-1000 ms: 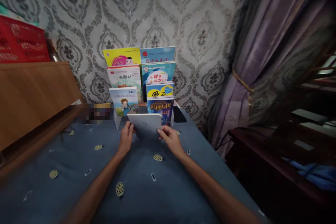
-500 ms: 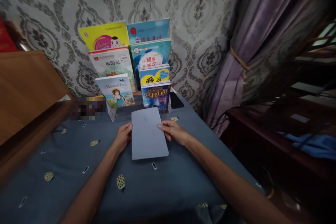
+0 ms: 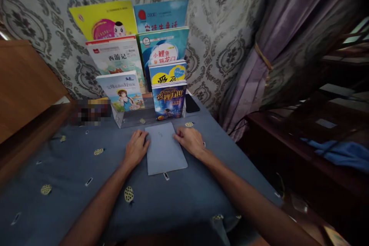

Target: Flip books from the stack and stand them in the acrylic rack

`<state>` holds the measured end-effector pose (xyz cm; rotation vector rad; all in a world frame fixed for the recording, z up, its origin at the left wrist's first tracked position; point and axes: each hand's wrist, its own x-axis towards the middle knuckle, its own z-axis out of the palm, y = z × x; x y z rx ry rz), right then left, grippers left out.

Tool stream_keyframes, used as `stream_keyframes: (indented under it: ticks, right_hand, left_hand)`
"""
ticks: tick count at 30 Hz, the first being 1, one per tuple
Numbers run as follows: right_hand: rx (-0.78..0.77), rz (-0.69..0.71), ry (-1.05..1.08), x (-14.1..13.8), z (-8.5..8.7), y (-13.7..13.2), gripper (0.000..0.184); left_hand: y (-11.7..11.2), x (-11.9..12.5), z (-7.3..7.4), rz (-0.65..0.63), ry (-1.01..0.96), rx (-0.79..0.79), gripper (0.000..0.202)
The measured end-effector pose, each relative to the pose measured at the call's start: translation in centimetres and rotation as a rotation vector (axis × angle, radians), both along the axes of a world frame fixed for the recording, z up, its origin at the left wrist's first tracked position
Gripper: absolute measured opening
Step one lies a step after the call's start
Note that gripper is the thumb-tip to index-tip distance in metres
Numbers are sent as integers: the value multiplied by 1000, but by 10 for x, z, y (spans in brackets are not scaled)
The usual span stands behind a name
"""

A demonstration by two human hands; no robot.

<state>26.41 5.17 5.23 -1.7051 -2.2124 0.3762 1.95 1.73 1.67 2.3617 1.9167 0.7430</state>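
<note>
The grey-blue booklet has come down since the earlier frame: it was held tilted, and now it looks flat on the cloth-covered desk, with both hands lowered alongside it. Starting from the left, the clear book stand holds the straw-hat picture book upright, behind the working area. Next, the left hand rests loosely curled, its thumb at the booklet's left edge; whether it pinches the cover I cannot tell. The booklet lies between the hands, its far edge just in front of the stand and its near edge slightly slanted. Behind it stands the dark-blue paperback. The right hand is bent inward, fingertips at the right edge; its grip is also unclear. Farthest right, the black phone lies beside the stand.

To settle the booklet well, I'd keep light, equal pressure from both sides, square it by small nudges rather than lifting a corner, avoid dragging the cloth, and keep knuckles off the stand.
</note>
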Motion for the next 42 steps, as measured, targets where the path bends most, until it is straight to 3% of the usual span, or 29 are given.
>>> stream_keyframes:
  ticks: [2, 5, 7, 11, 16, 20, 32, 36, 42]
  right_hand:
    - [52, 164, 36, -15, -1, -4, 19]
    - [129, 529, 137, -46, -11, -5, 38]
    - [134, 633, 155, -67, -21, 0, 46]
    - [111, 577, 66, -78, -36, 17, 50]
    - [142, 407, -35, -34, -45, 40, 47]
    - [135, 403, -33, -5, -47, 50, 48]
    - [150, 355, -52, -8, -45, 45, 47]
    - [148, 328, -66, -10, -42, 40, 48]
    - [144, 326, -57, -11, -40, 39, 46]
  left_hand:
    - [0, 3, -2, -25, 42, 10, 29]
    - [1, 4, -4, -23, 65, -24, 35]
    - [0, 4, -2, -16, 66, -55, 37]
    - [-2, 5, 4, -11, 87, -84, 38]
    - [-1, 6, 4, 1, 117, -105, 38]
    - [1, 4, 2, -8, 102, -109, 38]
    - [4, -4, 4, -67, 97, -120, 42]
    - [-19, -9, 5, -172, 100, -81, 37]
    - [-80, -12, -2, -286, 16, 9, 37]
